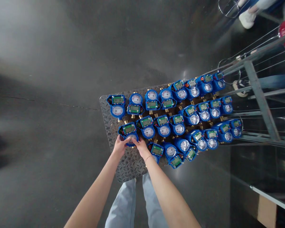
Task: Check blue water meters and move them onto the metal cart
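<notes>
Head view. Two bare forearms rise from the bottom edge above pale jeans [125, 205] and converge on a single blue meter [129, 129]. This meter stands at the left end of the second row from the near edge of the tread-plate platform [130, 166], close to the platform's near-left corner.

The left hand [120, 146] closes on the meter's left flank and the right hand [142, 148] on its right flank. The fingers [123, 139] of both hands are curled and clamped on the dial end of the housing. Whether the meter rests on the plate or is just lifted cannot be told.

Key relation: the meter lies directly ahead of both hands, between them, and neither hand is nearer than the other. Its green display sits on the far side and its round dial on the near side, under the fingertips, so the long axis runs away from the person, tilted slightly left.

A neighbouring meter [156, 149] stands just beside the right hand, and another [146, 126] stands next to the held unit in its own row. Bare plate lies near and left of the hands. Further rows of like meters fill the platform toward its far-right corner, beside a metal rack [258, 91]. The platform stands on a dark floor [49, 95]. Another person's shoe [247, 18] shows at the upper right.
</notes>
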Motion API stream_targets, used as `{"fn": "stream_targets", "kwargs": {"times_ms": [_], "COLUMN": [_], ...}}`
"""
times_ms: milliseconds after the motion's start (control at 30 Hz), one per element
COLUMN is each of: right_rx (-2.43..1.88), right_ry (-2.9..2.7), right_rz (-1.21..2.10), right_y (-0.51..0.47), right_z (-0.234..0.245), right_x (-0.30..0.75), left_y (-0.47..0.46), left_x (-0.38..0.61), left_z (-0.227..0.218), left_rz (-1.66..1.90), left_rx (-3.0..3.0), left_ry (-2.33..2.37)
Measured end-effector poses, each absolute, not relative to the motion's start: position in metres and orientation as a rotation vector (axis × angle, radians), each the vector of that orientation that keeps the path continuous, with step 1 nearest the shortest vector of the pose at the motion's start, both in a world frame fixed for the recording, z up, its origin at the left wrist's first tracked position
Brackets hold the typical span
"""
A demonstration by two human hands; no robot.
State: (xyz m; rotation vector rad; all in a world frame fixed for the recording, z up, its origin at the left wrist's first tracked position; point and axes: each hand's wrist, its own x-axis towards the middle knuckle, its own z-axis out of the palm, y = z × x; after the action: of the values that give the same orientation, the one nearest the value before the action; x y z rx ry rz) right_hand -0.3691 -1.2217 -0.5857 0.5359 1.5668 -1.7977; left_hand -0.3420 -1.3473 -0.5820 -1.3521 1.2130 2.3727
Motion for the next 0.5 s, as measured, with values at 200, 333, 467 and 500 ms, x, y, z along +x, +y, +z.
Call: {"fn": "stream_targets", "kwargs": {"times_ms": [200, 333, 467, 500], "right_rx": [0.572, 0.522, 0.487, 0.511], "right_ry": [1.705, 1.872, 1.997, 2.025], "right_rz": [-1.73, -1.582, -1.352, -1.258], "right_y": [-1.22, -1.181, -1.104, -1.083], "right_z": [-0.567, -0.516, -0.454, -0.439], "right_x": [-0.344, -0.289, -0.212, -0.191], "left_y": [-1.351, -1.349, -1.347, -1.347], "left_x": [-0.336, -0.33, -0.329, -0.329], "left_z": [-0.586, -0.584, -0.583, -0.581], "left_rz": [2.342, 2.292, 2.292, 2.279], "left_rx": [-1.337, -1.371, -1.363, -1.381], "left_ry": [1.251, 1.286, 1.266, 1.267]}}
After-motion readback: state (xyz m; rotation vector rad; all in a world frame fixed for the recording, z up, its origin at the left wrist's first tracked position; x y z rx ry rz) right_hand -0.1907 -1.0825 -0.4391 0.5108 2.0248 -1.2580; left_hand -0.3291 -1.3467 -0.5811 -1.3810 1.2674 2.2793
